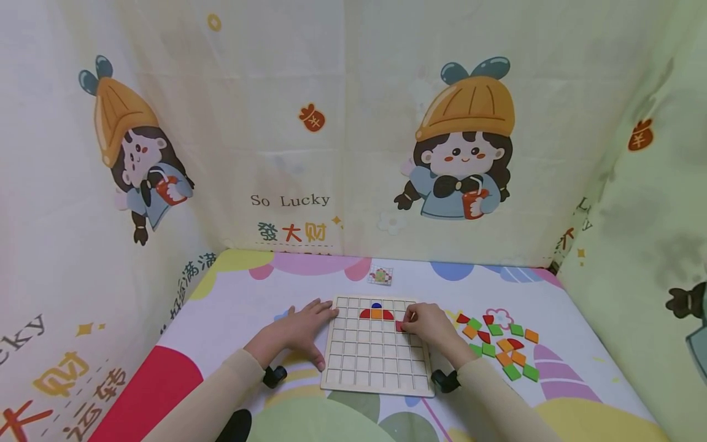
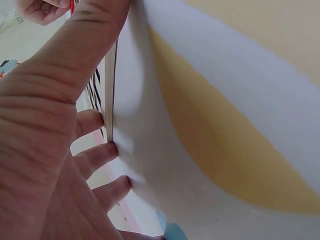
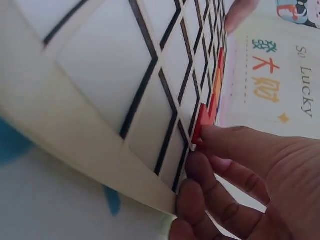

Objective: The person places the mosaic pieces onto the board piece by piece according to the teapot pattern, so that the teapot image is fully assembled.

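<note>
A wooden grid board [image 1: 364, 362] lies on the table. Near its top, a blue rounded piece [image 1: 377, 305] sits above an orange square [image 1: 377, 314], with a red curved piece [image 1: 365, 314] to the left and another red curved piece [image 1: 388, 315] to the right. With spread fingers, my left hand [image 1: 298, 331] touches the board's left edge. My right hand [image 1: 431, 325] pinches a red tile [image 1: 399, 326] between thumb and fingers at a cell near the right side; in the right wrist view the fingertips partly cover this red tile [image 3: 200, 122].
Loose green, orange and red tiles [image 1: 504, 345] are scattered right of the board. A small printed pattern card [image 1: 381, 275] lies behind it. Patterned cloth covers the table [image 1: 298, 399], and a printed curtain [image 1: 364, 166] stands around its back and sides.
</note>
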The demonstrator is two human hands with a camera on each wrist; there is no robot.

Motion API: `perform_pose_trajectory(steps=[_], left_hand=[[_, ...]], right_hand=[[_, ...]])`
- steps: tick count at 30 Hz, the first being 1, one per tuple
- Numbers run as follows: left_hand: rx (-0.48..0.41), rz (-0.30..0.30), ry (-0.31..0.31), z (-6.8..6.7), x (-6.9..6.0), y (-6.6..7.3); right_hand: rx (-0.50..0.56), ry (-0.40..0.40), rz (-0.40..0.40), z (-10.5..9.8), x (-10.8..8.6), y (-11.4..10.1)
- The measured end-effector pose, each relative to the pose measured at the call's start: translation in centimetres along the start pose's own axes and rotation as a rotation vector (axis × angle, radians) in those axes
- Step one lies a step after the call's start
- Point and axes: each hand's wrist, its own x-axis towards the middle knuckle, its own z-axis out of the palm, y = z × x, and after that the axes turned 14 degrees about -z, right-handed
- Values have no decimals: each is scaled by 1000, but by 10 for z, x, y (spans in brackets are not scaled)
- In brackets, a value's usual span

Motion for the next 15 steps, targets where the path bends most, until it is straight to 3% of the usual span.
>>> perform_pose_trajectory(steps=[15], left_hand=[[-17, 8, 1, 1, 0, 1]], right_hand=[[-16, -9, -17, -7, -17, -5]])
